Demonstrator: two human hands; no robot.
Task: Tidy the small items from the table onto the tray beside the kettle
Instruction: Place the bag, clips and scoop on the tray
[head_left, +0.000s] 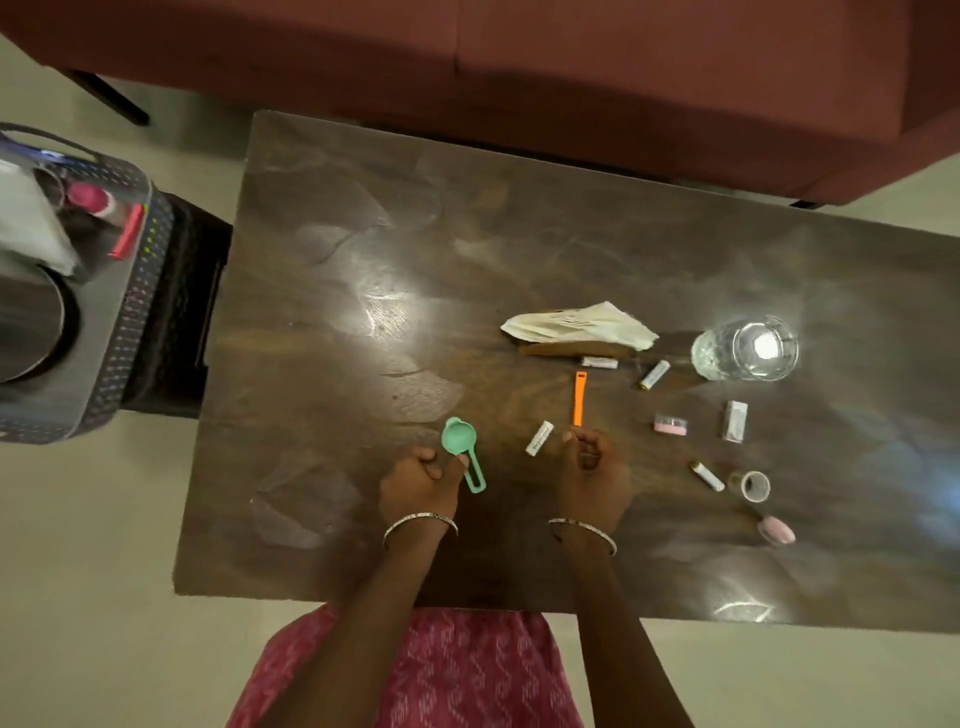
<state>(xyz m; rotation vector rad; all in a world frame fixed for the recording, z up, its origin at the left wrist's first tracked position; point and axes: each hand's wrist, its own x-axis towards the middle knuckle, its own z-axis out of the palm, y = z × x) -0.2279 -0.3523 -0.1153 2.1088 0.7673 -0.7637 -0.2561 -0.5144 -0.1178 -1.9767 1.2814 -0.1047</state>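
Pinching a green scoop (459, 447), the left hand (421, 480) grips; the right hand (592, 470) pinches an orange stick (579, 397).

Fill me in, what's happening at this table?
A person is clearing small items off a dark wooden table. The left hand grips the handle of a mint-green plastic measuring spoon, and the right hand pinches the near end of a thin orange plastic strip. Batteries, a clear drinking glass and a crumpled white tissue lie on the table. The perforated grey tray stands to the left.
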